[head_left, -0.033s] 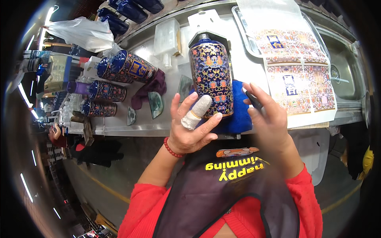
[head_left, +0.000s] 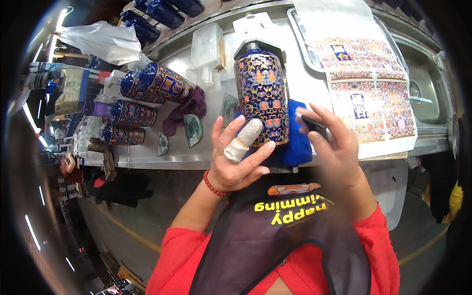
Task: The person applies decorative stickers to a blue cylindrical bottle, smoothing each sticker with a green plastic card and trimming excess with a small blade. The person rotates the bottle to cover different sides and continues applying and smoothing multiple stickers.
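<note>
A dark blue bottle point(head_left: 262, 98) with a colourful floral pattern lies on a folded blue towel point(head_left: 298, 142), its neck pointing away from me. My left hand point(head_left: 234, 156) is at its lower left side, fingers spread, with a fingertip touching the base end. One of its fingers wears a greyish-white cloth cover point(head_left: 246, 140). To the right of the bottle, my right hand point(head_left: 336, 145) pinches a small dark tool point(head_left: 314, 127) whose exact kind I cannot make out. That tool is apart from the bottle.
Printed patterned sheets point(head_left: 368, 93) lie at right, partly over a tray point(head_left: 307, 44), beside a metal sink point(head_left: 427, 88). More patterned bottles point(head_left: 157, 83) stand at left near a purple cloth point(head_left: 189, 110) and green translucent pieces point(head_left: 192, 129). A clear plastic box point(head_left: 205, 46) sits farther back.
My right hand has shifted slightly, and the dark tool in it has turned a little. My left hand and the bottle look almost unmoved.
</note>
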{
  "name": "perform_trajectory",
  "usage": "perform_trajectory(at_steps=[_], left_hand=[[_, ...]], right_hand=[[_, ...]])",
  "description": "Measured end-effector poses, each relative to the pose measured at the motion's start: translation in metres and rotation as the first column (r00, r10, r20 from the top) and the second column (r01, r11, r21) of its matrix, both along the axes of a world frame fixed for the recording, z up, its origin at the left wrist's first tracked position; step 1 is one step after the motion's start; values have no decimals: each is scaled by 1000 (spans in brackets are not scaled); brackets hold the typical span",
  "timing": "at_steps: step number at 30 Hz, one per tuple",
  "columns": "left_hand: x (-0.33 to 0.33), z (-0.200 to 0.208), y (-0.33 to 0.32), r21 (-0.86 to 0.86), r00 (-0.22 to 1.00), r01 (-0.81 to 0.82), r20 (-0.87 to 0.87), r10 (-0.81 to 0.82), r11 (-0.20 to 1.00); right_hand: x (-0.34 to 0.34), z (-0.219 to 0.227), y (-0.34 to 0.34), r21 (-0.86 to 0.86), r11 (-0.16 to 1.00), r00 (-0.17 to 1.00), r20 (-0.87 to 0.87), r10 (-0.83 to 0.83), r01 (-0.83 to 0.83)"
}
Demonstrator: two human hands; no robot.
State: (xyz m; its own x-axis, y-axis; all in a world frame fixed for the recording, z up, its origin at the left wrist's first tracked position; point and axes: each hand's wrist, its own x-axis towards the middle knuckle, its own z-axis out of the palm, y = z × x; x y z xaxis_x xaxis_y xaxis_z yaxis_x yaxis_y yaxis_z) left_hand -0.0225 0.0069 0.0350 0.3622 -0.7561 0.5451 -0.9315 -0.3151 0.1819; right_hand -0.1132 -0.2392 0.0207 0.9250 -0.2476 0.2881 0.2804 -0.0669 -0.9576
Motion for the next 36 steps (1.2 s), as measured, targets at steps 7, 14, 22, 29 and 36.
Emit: perform_trajectory(at_steps=[7,14,22,29,36], left_hand=[[1,-5,-2,-97,998,-52,-50,47,994],[1,-10,-2,-108,997,-57,-61,51,992],[1,-13,-6,-148,995,-73,-78,62,986],[0,-15,-6,-145,995,-81,-66,72,986],[0,-8,-14,-67,993,-116,-27,115,991]], right_hand=[[18,9,-10,210,969,958,-228,175,-127],[23,12,-12,257,943,932,-240,273,-210],[26,11,-13,176,945,920,-236,313,-276],[23,5,-19,191,949,927,-238,291,-249],[20,0,-23,143,967,938,-249,242,-212]])
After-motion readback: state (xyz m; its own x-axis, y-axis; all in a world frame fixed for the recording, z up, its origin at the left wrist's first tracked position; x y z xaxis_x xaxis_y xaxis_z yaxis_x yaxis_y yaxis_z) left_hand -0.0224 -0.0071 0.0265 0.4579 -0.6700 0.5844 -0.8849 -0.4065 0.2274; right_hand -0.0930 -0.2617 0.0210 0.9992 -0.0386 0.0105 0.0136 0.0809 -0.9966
